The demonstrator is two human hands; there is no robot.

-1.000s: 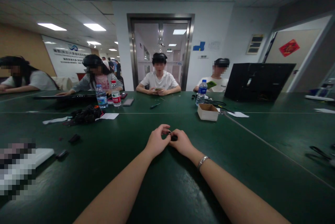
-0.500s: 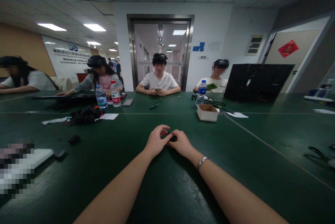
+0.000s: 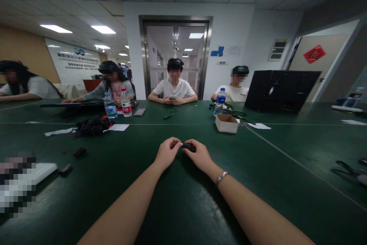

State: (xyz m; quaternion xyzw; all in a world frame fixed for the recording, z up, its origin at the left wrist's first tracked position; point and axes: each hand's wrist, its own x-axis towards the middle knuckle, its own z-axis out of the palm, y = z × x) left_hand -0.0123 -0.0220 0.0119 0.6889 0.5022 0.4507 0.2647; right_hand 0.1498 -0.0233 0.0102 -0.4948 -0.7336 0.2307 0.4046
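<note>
A small black cylindrical object [image 3: 187, 146] with a pale, shiny tip lies in my right hand [image 3: 200, 153], whose thumb and fingers are closed round it. Its exact kind is too small to tell. My left hand [image 3: 168, 152] pinches at the shiny tip with thumb and forefinger; what sits between those fingertips is mostly hidden. Both hands are held over the middle of the green table [image 3: 183, 191], close together. A silvery band [image 3: 221, 179] circles my right wrist.
Ahead stand an open cardboard box [image 3: 226, 124], a water bottle [image 3: 220, 102], a screwdriver [image 3: 169, 116] and two more bottles [image 3: 126, 103]. A black cable bundle [image 3: 93, 125] lies left, a monitor [image 3: 282, 90] stands right. Several people sit across the table, one person [image 3: 172, 88] holding a phone.
My left hand has shifted slightly left, away from the right. More of the black object and its shiny tip now shows between my hands. The person at right has lowered a green phone.
</note>
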